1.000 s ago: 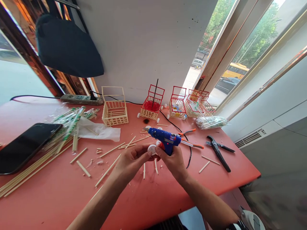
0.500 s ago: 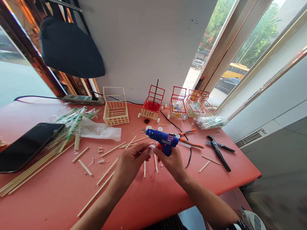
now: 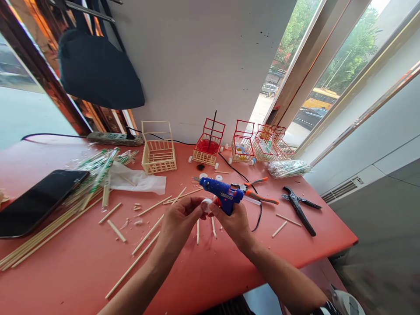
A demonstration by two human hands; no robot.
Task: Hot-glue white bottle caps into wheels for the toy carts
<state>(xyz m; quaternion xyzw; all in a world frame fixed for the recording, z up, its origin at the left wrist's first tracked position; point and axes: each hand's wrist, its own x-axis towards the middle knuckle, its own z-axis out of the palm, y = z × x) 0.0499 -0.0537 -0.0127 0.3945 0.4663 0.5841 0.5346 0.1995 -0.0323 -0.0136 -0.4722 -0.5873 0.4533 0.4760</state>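
Note:
My right hand (image 3: 233, 224) is closed round the handle of a blue hot glue gun (image 3: 220, 189), whose nozzle points left above the red table (image 3: 82, 267). My left hand (image 3: 179, 218) pinches a small white wheel (image 3: 206, 204) at its fingertips, right beside the glue gun's handle and my right thumb. Both hands meet over the table's middle. Short wooden sticks (image 3: 197, 232) lie on the table just under the hands.
Behind stand an unpainted stick cart (image 3: 158, 148) and red-topped carts (image 3: 208, 142) against the white wall. Orange-handled pliers (image 3: 260, 197) and black cutters (image 3: 298, 208) lie right. A phone (image 3: 36, 201), long sticks (image 3: 49, 225), white tissue (image 3: 138, 179) and a power strip (image 3: 114, 138) lie left.
Both hands have shifted slightly; the glue gun moved a little and the white wheel is now more hidden between the fingers. The camera has drifted slightly.

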